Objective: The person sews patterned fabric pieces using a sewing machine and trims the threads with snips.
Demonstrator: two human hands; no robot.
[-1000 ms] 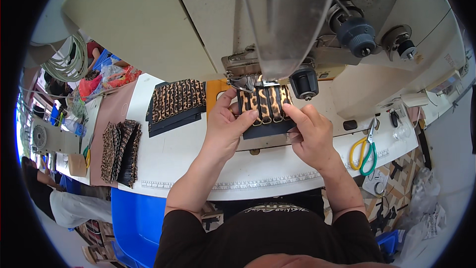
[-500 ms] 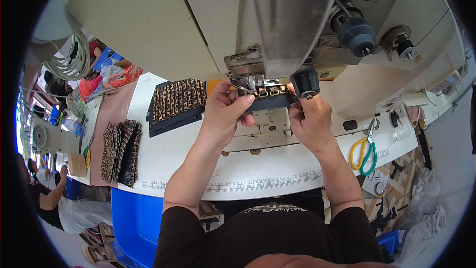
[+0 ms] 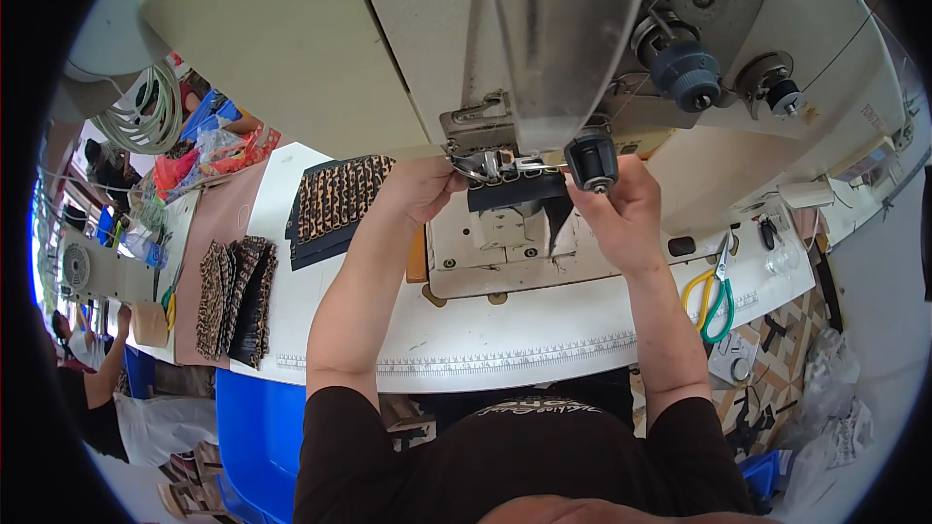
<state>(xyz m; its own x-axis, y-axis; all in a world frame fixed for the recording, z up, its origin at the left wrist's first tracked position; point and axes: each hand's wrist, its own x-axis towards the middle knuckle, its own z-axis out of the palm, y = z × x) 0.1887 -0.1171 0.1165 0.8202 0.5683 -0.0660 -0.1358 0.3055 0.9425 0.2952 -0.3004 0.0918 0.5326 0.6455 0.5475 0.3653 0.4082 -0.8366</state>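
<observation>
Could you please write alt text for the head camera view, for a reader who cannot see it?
Both hands, left hand and right hand, hold a dark fabric piece under the presser foot of a sewing machine. Leopard-print pieces are stacked to the left; scissors lie to the right on the white table.

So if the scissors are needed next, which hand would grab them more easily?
Probably the right hand. The scissors, with green and yellow handles, lie on the white table on the person's right, just past that forearm. The left hand is at the dark piece under the needle, farther away.
</observation>
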